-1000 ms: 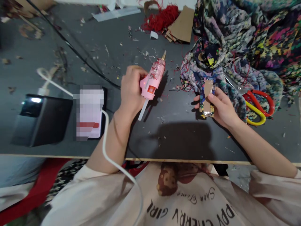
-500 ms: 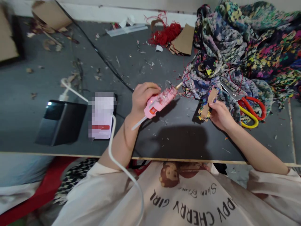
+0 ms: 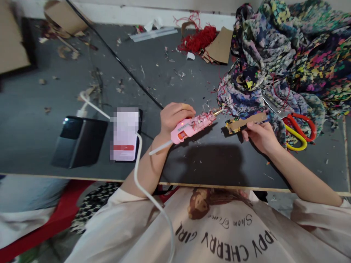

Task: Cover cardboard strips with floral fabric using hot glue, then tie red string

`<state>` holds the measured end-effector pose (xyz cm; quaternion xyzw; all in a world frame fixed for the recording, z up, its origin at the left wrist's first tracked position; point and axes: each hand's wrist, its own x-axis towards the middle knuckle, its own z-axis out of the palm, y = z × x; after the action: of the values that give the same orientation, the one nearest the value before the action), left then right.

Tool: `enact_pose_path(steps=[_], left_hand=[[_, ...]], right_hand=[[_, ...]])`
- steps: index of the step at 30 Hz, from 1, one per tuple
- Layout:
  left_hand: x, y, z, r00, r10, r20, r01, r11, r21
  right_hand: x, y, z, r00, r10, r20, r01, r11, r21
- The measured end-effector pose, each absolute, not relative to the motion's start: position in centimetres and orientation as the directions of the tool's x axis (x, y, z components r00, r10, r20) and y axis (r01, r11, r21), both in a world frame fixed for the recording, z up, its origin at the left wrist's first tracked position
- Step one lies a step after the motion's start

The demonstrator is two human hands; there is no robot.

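Note:
My left hand (image 3: 177, 116) is closed around a pink hot glue gun (image 3: 193, 127), its metal nozzle pointing right and a clear glue stick jutting from its back. Bits of thread and scrap cling to the gun's front. In my right hand (image 3: 261, 136), pinched between thumb and fingers, is a brown cardboard strip (image 3: 246, 121) with floral fabric along its edge. The nozzle tip is close to the strip's left end but apart from it. Just right of my right hand lie scissors (image 3: 297, 129) with red and yellow handles, blades resting on crumpled floral fabric (image 3: 276, 73).
A tangle of red yarn (image 3: 199, 38) and cardboard pieces (image 3: 219, 47) lie at the back. On the left are a phone (image 3: 124, 135) with a white cable and a dark folded device (image 3: 79, 142). A black cord (image 3: 128, 71) crosses the table (image 3: 153, 51) among scraps.
The cardboard strip has swung from steeply slanted to nearly level in my right hand. My left hand has tilted the glue gun flatter. The whole view has shifted slightly.

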<state>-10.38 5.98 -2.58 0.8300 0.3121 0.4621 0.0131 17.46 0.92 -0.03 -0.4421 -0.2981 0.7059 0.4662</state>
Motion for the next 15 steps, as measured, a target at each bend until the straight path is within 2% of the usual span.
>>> enact_pose_path(steps=[3,6,11,13,15], left_hand=[[-10.6,6.1,-2.8,0.387,0.550,0.740,0.494,-0.801,0.337],[-10.7,6.1,-2.9,0.386,0.537,0.750,0.514,-0.800,0.309],[-10.8,6.1,-2.9,0.372,0.562,0.738,0.547,-0.776,0.314],[-10.9,6.0,-3.0,0.368,0.608,0.704,0.578,-0.742,0.339],[-11.0,6.0,-3.2,0.340,0.693,0.636,0.608,-0.678,0.413]], right_hand=[[17.4,0.8,0.4,-0.207,0.909,-0.361,-0.363,-0.414,-0.835],[17.5,0.7,0.6,-0.252,0.897,-0.362,-0.360,-0.434,-0.826],[18.1,0.6,0.8,-0.370,0.864,-0.342,-0.431,-0.485,-0.760],[18.3,0.7,1.0,-0.420,0.846,-0.329,-0.451,-0.509,-0.733],[18.5,0.8,1.2,-0.460,0.821,-0.339,-0.442,-0.542,-0.715]])
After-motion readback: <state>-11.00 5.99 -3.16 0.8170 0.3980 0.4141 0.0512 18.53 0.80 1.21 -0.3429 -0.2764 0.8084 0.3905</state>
